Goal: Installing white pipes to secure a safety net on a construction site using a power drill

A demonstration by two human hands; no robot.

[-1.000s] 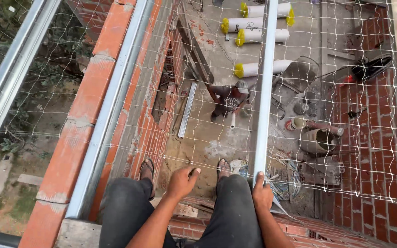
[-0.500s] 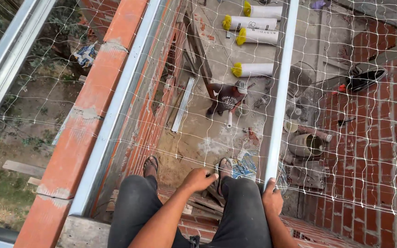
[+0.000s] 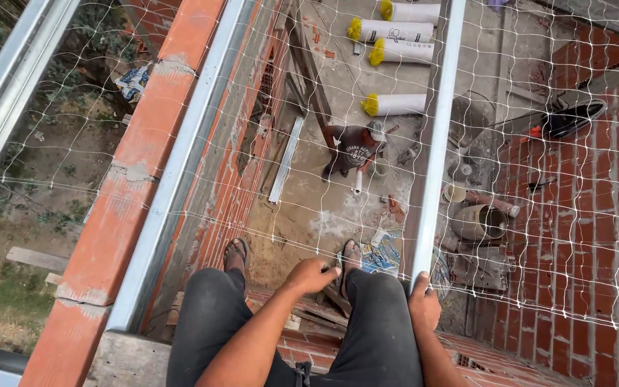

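right hand (image 3: 424, 307) clasps the near end of the pale metal rail (image 3: 438, 136) — fingers wrapped round it, thumb on the left side. the rail runs from that grip straight away to the far edge. left hand (image 3: 314, 275) is curled into a loose fist on the white safety net (image 3: 553, 179) between the knees; whether it pinches a strand, i cannot tell. judgement: keep the right grip firm and weight low — a person (image 3: 356, 147) crouches on the floor far below.
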